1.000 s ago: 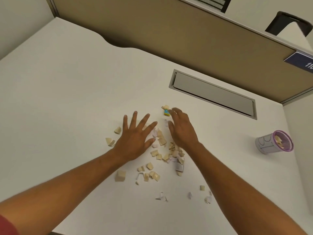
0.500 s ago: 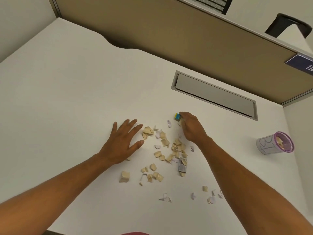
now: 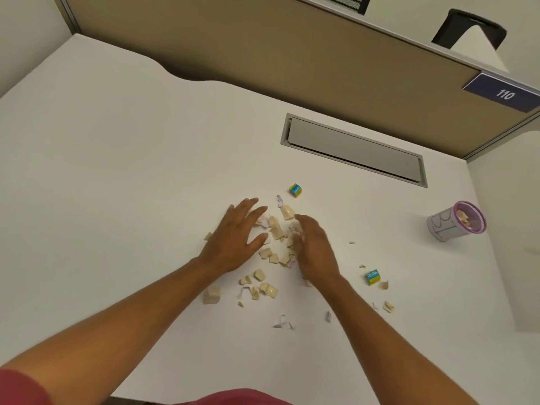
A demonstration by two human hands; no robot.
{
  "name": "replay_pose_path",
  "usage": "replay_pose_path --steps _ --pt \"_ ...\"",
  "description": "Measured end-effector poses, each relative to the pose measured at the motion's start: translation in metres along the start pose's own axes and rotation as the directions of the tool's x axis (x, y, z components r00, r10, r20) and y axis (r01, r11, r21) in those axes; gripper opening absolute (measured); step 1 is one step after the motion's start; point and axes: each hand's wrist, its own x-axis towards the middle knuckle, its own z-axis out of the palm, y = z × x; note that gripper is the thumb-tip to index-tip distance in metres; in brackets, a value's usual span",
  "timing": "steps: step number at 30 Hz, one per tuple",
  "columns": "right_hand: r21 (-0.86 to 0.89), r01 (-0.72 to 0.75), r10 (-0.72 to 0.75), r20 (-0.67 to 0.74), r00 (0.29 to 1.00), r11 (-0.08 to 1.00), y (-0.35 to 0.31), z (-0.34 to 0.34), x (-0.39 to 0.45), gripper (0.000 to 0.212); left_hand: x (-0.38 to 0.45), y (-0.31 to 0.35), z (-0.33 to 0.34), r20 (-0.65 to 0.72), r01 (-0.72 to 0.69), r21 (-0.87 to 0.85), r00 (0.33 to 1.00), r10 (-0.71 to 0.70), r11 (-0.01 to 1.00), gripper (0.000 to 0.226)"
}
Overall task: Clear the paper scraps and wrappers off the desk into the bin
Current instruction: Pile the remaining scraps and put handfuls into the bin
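Observation:
Several beige and white paper scraps (image 3: 274, 232) lie in a loose heap at the middle of the white desk (image 3: 117, 171). My left hand (image 3: 236, 238) lies flat and open on the heap's left side. My right hand (image 3: 312, 247) is cupped against its right side, fingers curled into the scraps and blurred. A blue-and-yellow wrapper (image 3: 295, 190) sits just beyond the heap, a second wrapper (image 3: 373, 277) to the right of my right forearm. The small purple-rimmed bin (image 3: 455, 222) lies tilted at the far right with scraps inside.
A grey cable hatch (image 3: 353, 150) is set into the desk behind the heap. A tan partition (image 3: 263, 54) closes off the back. More scraps (image 3: 257, 287) are strewn nearer to me, and a few (image 3: 387, 305) lie at the right.
Both hands have drawn together around the heap. My right hand came back from the far wrapper, which now lies alone. The second wrapper has come into sight at the right.

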Motion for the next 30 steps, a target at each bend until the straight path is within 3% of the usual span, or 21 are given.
replay_pose_path --steps 1,3,5,8,12,17,19,22,23,24,25,26,27,29,30 --pt "0.009 -0.055 0.055 -0.012 0.998 0.998 0.005 -0.007 0.002 0.054 -0.005 -0.004 -0.008 -0.023 0.04 0.071 0.999 -0.039 0.997 0.068" --pt "-0.033 -0.183 0.184 0.056 0.981 0.983 0.018 -0.02 0.004 0.084 -0.021 -0.014 -0.025 -0.028 0.22 0.25 0.975 -0.22 0.943 0.09" --pt "-0.089 -0.253 0.265 0.158 0.951 0.963 0.027 -0.025 0.003 0.108 -0.038 -0.021 -0.037 0.02 0.378 0.354 0.911 -0.411 0.855 0.113" --pt "-0.001 -0.267 0.262 0.191 0.946 0.964 0.025 -0.016 0.003 0.102 -0.05 -0.02 -0.034 0.146 0.467 0.231 0.851 -0.505 0.854 0.126" --pt "0.154 -0.181 0.161 0.133 0.978 0.971 0.0 0.007 0.007 0.068 -0.037 0.004 -0.016 0.168 0.392 -0.002 0.907 -0.386 0.92 0.11" --pt "0.232 -0.116 0.099 0.082 0.992 0.966 -0.012 0.007 0.013 0.061 -0.01 0.022 -0.013 0.203 0.312 -0.204 0.941 -0.272 0.928 0.091" --pt "0.174 -0.081 0.082 0.006 0.997 0.981 -0.007 -0.004 0.015 0.05 -0.007 0.021 -0.018 0.109 0.238 -0.292 0.971 -0.215 0.926 0.078" --pt "0.022 -0.052 0.054 -0.063 0.997 0.998 -0.004 -0.011 0.014 0.038 -0.003 0.019 -0.024 -0.104 0.135 -0.48 0.972 -0.209 0.867 0.036" --pt "-0.019 -0.028 0.027 -0.048 0.998 0.999 -0.007 -0.009 0.012 0.038 -0.001 0.02 -0.025 -0.093 0.17 -0.644 0.95 -0.298 0.746 0.025" --pt "-0.054 0.01 -0.012 -0.025 1.0 0.998 -0.011 -0.006 0.009 0.039 0.003 0.02 -0.025 -0.014 0.216 -0.843 0.906 -0.422 0.493 0.018" --pt "-0.064 0.061 -0.061 -0.007 0.998 0.996 -0.017 -0.001 0.006 0.04 0.007 0.021 -0.027 0.126 0.22 -0.967 0.854 -0.505 0.131 0.017" --pt "-0.049 0.116 -0.116 0.003 0.993 0.992 -0.022 0.004 0.002 0.04 0.009 0.021 -0.03 0.27 0.186 -0.96 0.815 -0.513 -0.209 0.022" --pt "-0.003 0.159 -0.159 0.005 0.987 0.987 -0.029 0.009 -0.003 0.042 0.009 0.02 -0.032 0.361 0.144 -0.89 0.803 -0.475 -0.433 0.03" --pt "0.247 0.093 -0.116 0.079 0.99 0.964 -0.046 0.018 -0.012 0.049 0.01 0.017 -0.032 0.402 0.096 -0.792 0.825 -0.396 -0.603 0.041" --pt "0.468 -0.05 -0.047 0.193 0.98 0.882 -0.056 0.021 -0.014 0.052 0.009 0.017 -0.031 0.388 0.084 -0.773 0.847 -0.364 -0.628 0.044"
